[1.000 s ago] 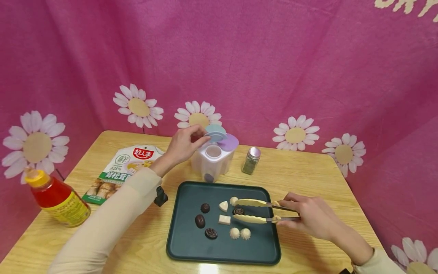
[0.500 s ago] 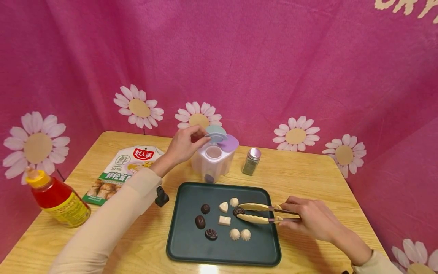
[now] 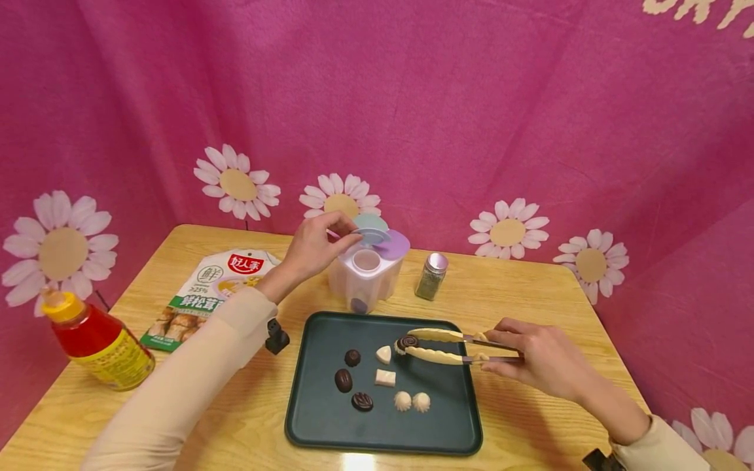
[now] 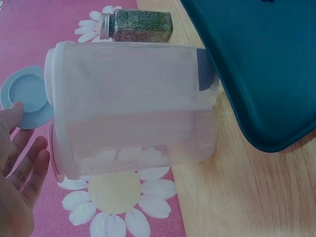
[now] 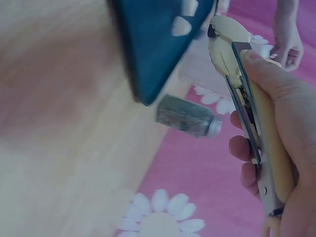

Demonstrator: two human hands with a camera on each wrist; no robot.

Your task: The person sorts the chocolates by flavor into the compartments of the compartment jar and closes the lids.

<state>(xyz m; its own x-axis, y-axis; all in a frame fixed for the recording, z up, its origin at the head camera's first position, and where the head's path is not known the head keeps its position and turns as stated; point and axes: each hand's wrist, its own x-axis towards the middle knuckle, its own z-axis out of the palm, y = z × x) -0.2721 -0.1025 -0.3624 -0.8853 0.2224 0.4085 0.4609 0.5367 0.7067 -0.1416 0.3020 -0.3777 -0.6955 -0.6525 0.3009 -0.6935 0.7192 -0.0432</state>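
Observation:
My left hand [image 3: 312, 248] pinches the raised blue-green flap lid [image 4: 30, 94] of a clear plastic container [image 4: 133, 106], which stands upright behind the tray. Under that flap its round opening is exposed; a purple flap [image 3: 394, 245] sits beside it, and a dark piece [image 4: 206, 70] lies at the container's bottom. My right hand [image 3: 538, 360] grips cream-tipped tongs [image 3: 437, 356], whose tips hold a dark swirled chocolate [image 3: 407, 342] over the dark green tray [image 3: 436, 432]. A white swirled piece is mostly hidden behind that chocolate. Other white pieces [image 3: 385, 377] and dark chocolates [image 3: 343, 380] lie on the tray.
A spice jar [image 3: 432, 277] stands to the right of the container. On the left are a printed food packet [image 3: 203, 294] and a red sauce bottle [image 3: 100, 343] with a yellow cap. A pink flowered cloth [image 3: 412, 118] hangs behind the wooden table [image 3: 518, 288].
The tongs have closed on the dark swirled chocolate and lifted it off the tray, slightly towards the container. My left hand has stayed at the flap.

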